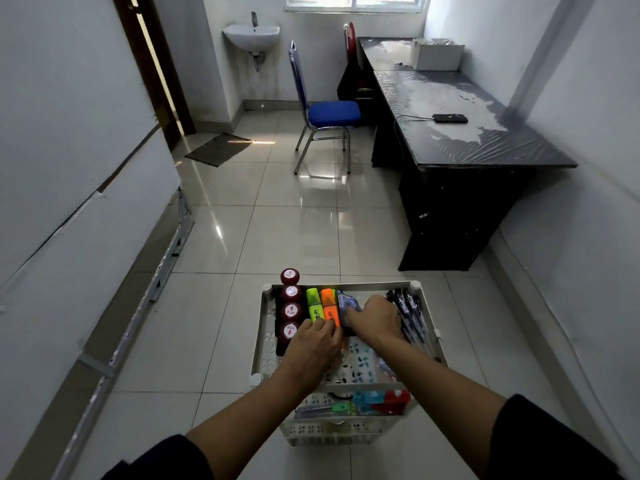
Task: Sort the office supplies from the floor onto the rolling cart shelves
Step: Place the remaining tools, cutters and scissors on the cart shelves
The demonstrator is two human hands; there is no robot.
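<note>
Head view: left hand [313,344] fingertips pinched on orange highlighter [329,308]; right hand [375,320] curled over blue correction tape [346,303], whether actually grasped, cannot tell. Both over rolling cart [265,327] top shelf. Counted there: two highlighters, green highlighter [312,304] touching the orange one; four red stamps [290,308] in a row at left; bundle of dark pens [407,306] at right, number unclear. Beyond on floor: blue chair [327,114], black desk [460,133].

Head-height view, forward and down.
</note>
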